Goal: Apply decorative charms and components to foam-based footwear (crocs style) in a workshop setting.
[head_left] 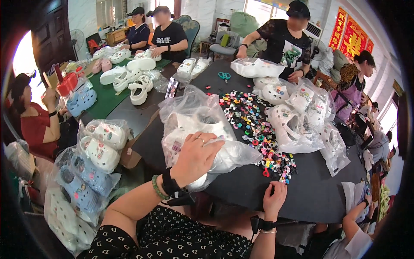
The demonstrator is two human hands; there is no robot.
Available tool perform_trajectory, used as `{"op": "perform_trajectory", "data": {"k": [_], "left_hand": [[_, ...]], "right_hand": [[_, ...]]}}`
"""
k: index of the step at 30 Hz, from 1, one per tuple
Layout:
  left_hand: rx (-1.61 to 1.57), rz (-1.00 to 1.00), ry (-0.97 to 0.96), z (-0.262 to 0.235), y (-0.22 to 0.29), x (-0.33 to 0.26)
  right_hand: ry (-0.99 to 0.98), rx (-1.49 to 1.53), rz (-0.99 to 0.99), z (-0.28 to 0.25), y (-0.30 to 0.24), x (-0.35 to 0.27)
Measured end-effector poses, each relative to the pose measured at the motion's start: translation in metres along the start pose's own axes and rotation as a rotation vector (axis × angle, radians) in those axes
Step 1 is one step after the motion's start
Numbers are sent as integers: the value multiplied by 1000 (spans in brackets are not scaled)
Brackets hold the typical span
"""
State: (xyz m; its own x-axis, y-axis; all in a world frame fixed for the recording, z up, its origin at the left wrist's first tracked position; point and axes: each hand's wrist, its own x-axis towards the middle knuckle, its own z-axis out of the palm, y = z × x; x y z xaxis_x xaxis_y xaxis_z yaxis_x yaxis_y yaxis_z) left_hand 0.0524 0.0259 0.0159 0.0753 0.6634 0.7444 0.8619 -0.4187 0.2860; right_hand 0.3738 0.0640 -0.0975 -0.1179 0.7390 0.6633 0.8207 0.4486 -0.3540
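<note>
Head view looks down on a black desk (310, 190) crowded with bagged white clogs and a spread of small coloured charms (254, 129). Left hand (196, 157) lies palm down on a clear bag (202, 129) of white clogs near the desk's near edge, fingers spread and pressing the plastic, a ring on one finger; its grip is flat on the bag rather than closed around it. A green bead bracelet and a black strap sit on that wrist. Right hand (274, 198) rests at the desk's near edge, fingers curled loosely, fingertips just beside the nearest charms at the end of the spread; whether it pinches a charm I cannot tell. More bags of clogs (297, 125) lie right of the charms, and others (101, 144) are stacked off the desk's left side. Scissors (224, 76) lie farther back. Other people sit and stand around the desk
</note>
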Motion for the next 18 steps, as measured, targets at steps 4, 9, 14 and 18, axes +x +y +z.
{"op": "perform_trajectory", "data": {"k": [4,9,14,18], "left_hand": [[11,-1,109,-25,0,-2],[145,-155,144,-60,-3,-31],[0,-538,32,-63,-12,-88],[-204,-590,-56,-49,-2,-108]], "right_hand": [[-30,-1,17,2,1,-3],[42,-10,-85,-2,3,-1],[43,72,-138,4,-7,-12],[-295,580,-123,6,-81,-12]]}}
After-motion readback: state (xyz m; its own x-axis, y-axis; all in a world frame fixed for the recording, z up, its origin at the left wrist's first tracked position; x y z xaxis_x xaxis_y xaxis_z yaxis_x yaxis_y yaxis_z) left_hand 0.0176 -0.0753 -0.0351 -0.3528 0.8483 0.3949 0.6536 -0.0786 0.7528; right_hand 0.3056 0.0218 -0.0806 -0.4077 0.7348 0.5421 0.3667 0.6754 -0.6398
